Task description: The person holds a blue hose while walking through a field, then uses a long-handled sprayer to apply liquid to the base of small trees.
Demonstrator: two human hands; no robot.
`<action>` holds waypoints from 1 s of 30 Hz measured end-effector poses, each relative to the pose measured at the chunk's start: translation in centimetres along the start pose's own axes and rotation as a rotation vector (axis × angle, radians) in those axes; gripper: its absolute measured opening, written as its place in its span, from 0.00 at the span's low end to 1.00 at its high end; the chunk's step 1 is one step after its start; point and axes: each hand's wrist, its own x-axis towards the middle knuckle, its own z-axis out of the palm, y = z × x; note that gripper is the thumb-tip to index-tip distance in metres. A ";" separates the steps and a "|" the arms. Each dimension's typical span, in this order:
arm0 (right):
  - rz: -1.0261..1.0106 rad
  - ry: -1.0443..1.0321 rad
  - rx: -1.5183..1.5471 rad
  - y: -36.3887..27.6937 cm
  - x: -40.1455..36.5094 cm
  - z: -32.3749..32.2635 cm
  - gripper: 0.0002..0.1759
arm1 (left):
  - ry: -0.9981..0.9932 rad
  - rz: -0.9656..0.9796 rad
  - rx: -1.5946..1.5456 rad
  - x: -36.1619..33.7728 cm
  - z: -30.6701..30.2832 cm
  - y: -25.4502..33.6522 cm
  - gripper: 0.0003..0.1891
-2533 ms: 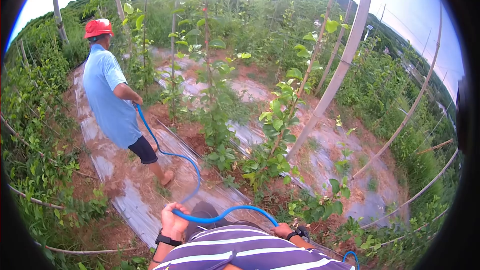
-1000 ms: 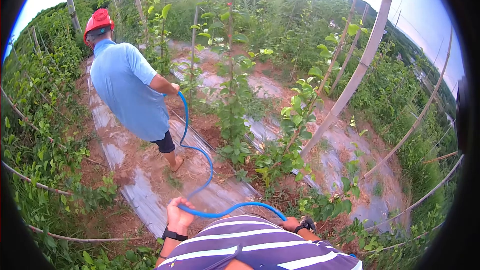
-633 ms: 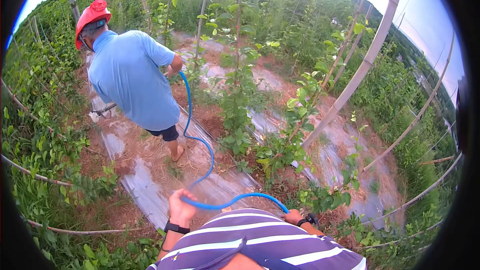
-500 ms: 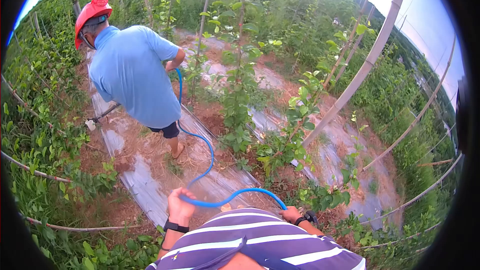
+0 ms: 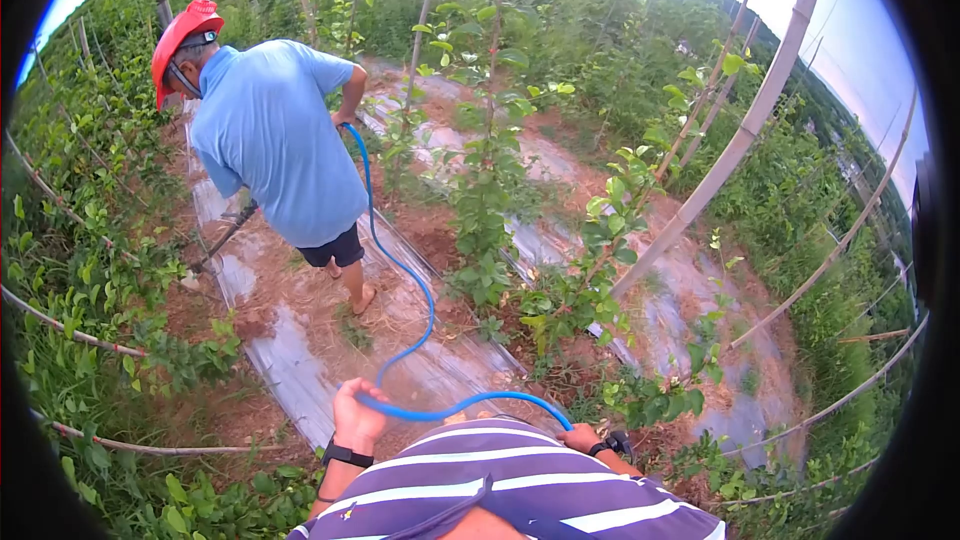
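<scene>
A blue hose (image 5: 425, 318) runs from the co-worker's right hand down to my own hands in the head view. My left hand (image 5: 357, 416), with a black band at the wrist, is closed around the hose in front of my striped shirt. Between my hands the hose makes a shallow curve across my belly. At the right, my right hand (image 5: 582, 439) grips the hose low by my side; its fingers are partly hidden. A dark strap is on that wrist too.
Ahead on the left, a co-worker (image 5: 280, 145) in a blue shirt and red hat bends forward, holding a dark rod (image 5: 225, 240). Plastic sheeting (image 5: 290, 360) covers the ground. Leafy plants (image 5: 483, 230) and leaning poles (image 5: 720, 165) line the right side.
The co-worker bends further forward with the hat lower, and the rod shows more. The hose has shifted slightly with the co-worker's hand. Both my hands keep their hold.
</scene>
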 end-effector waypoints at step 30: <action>-0.090 -0.110 -0.341 -2.5 7.6 -3.5 0.13 | 0.204 0.072 -0.119 -2.2 2.5 -4.4 0.06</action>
